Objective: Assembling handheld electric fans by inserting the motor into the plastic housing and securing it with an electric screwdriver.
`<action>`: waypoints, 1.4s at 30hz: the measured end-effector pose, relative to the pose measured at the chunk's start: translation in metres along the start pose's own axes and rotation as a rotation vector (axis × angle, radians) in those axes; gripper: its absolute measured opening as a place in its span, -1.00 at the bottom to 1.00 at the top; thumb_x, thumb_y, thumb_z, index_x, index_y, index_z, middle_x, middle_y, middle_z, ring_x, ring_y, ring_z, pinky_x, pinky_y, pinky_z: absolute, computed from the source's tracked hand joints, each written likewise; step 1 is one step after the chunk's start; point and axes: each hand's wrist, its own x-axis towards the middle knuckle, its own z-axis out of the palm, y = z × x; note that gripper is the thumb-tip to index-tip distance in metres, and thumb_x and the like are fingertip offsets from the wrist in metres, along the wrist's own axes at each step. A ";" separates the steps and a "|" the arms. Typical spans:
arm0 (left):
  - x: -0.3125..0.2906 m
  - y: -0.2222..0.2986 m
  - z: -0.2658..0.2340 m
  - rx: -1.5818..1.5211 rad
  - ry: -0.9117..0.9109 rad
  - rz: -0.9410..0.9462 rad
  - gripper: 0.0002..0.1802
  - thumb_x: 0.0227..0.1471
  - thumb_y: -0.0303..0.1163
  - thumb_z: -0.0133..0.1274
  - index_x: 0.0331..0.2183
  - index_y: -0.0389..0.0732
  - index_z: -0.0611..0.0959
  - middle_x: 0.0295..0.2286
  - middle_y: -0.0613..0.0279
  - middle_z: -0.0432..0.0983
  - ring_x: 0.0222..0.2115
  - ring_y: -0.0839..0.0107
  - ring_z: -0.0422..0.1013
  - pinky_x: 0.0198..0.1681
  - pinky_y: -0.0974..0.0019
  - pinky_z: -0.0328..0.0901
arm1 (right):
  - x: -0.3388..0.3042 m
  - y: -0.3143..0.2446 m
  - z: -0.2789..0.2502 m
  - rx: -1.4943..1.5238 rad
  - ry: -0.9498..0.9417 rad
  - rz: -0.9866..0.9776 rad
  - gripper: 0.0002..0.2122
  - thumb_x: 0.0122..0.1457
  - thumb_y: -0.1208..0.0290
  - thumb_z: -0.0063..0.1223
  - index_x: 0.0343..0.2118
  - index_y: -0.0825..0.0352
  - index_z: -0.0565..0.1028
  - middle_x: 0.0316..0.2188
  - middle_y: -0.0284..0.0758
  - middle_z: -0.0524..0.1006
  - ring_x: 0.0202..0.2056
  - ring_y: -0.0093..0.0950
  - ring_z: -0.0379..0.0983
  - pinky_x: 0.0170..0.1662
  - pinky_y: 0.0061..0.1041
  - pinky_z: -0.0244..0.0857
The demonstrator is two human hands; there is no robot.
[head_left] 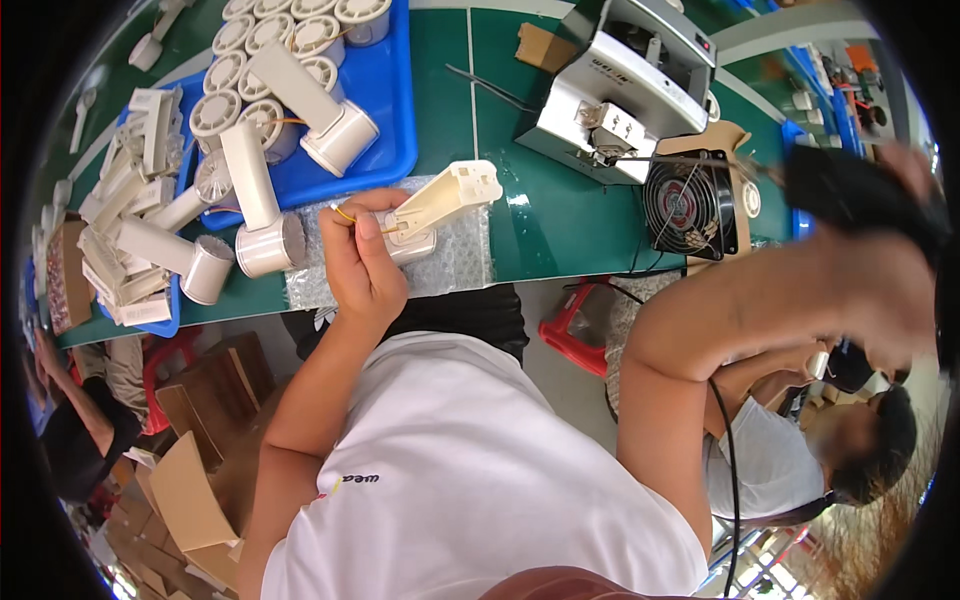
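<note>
My left hand is closed on a white plastic housing, a round base with an open, hollow arm pointing up to the right. Thin yellow wire runs beside its fingers into the housing. Bubble wrap lies beneath. Far to the right, my right hand, smeared by motion, is raised around a black electric screwdriver. The tool's long thin bit extends left, towards the silver screw feeder; its tip is hard to make out.
A blue tray holds several round white housings. White arm covers are heaped at the left, near assembled white units. A black fan stands before the feeder, with cardboard behind. Another person sits at the right.
</note>
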 end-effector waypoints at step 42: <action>-0.001 -0.015 0.003 -0.114 0.009 0.073 -0.96 0.26 -0.51 -0.14 -0.29 -0.26 0.37 -0.35 0.07 0.57 -0.46 0.39 0.43 -0.33 0.34 0.32 | -0.042 0.025 0.030 0.624 -0.370 0.214 -0.48 0.25 -0.04 -0.09 -0.12 0.45 0.33 -0.38 -0.18 0.44 -0.47 -0.40 0.42 -0.43 -0.40 0.36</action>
